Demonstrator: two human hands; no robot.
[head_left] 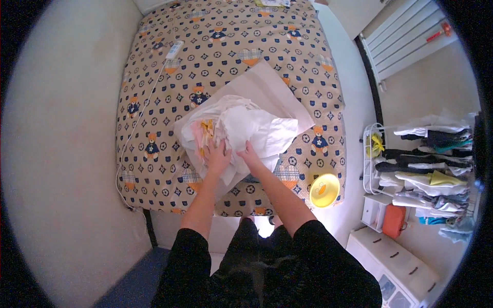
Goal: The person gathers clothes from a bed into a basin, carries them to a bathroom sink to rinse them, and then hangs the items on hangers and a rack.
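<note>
White cloth (246, 126) hides part of the pale sheet (269, 87) beneath; I cannot make out the small yellow patch (207, 128).

Bed (231, 51): centre; wall (67, 128) to left. On bed: flat cloth (287, 100), cloth bundle (244, 126) atop; left hand (219, 155), right hand (250, 155) on bundle's near part. Power strip (174, 50): beyond bundle, leftward. Basin (329, 180): bed's near right corner. Hanging clothes (431, 179): right of bed; drawer unit (385, 249) nearer.

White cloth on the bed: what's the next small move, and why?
Probably smooth the white cloth outward with the right hand: it lies rumpled, and that hand rests at its near side, while the left hand, also on the fabric, could steady it.
</note>
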